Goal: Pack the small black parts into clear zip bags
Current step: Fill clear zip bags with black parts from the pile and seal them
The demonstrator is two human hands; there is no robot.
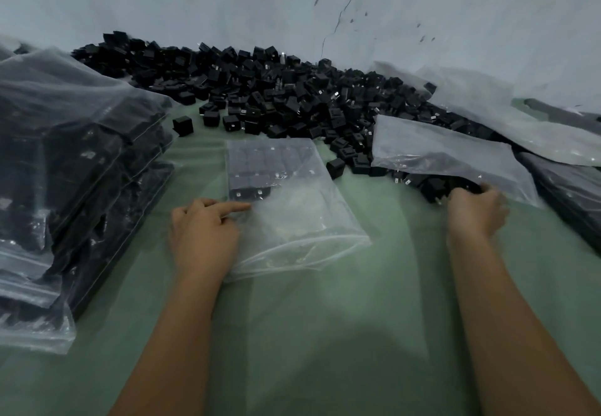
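Half-filled clear zip bag flat on green table cover, dead centre, long axis running from near edge toward the wall, tilted slightly right at the near end. Mouth end nearest, wrinkled and apparently unsealed; two neat rows of black parts already packed at the far, closed end.

Left hand on the bag's near-left corner: index finger straight, pointing right across the film, other fingers loosely curled on the plastic. Pinning it, looks like; real pinch or plain press — cannot tell.

Right hand well off to the right, fingers curled round a clutch of loose black parts at the edge of the main heap, partly under an empty bag draped over that heap. Count in the grip unclear, motion blur.

Key relation: bag mouth lies left of and slightly nearer than the right hand, so next move probably a leftward carry, then a push along the long axis toward the packed rows. Left hand nearer the mouth, so likely the one to lift the upper film.

Risk: mouth lying flat, parts snagging on the zip lip.

Filled bags stacked far left; more bags far right.
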